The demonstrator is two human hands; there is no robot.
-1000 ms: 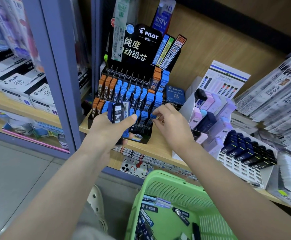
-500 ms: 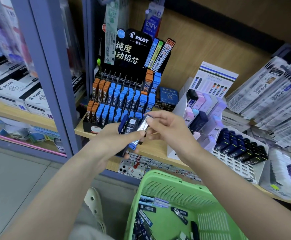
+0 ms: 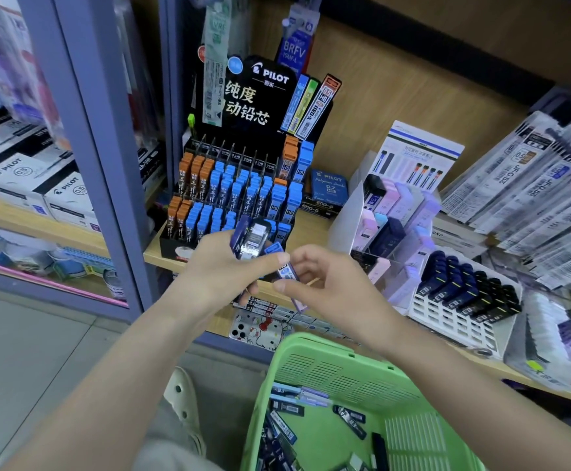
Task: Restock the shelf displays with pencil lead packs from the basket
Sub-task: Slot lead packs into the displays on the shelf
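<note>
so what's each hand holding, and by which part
The left hand grips a bunch of lead packs by their lower ends; the right hand pinches one blue-capped pack near its middle.

Green basket (image 3: 338, 375), blue/orange packs (image 3: 229, 195)

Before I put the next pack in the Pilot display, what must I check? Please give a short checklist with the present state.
1. Left hand holds the bundle of lead packs securely: ok.
2. Fingers of the right hand pinch one blue-capped pack: ok.
3. Grade on that pack is read: cannot tell, the label is blurred.
4. Free slot in the Pilot display: cannot tell, the hands hide part of the front row.
5. Way from the hands to the display is free: ok.
6. Green basket holds more packs: ok.
</note>
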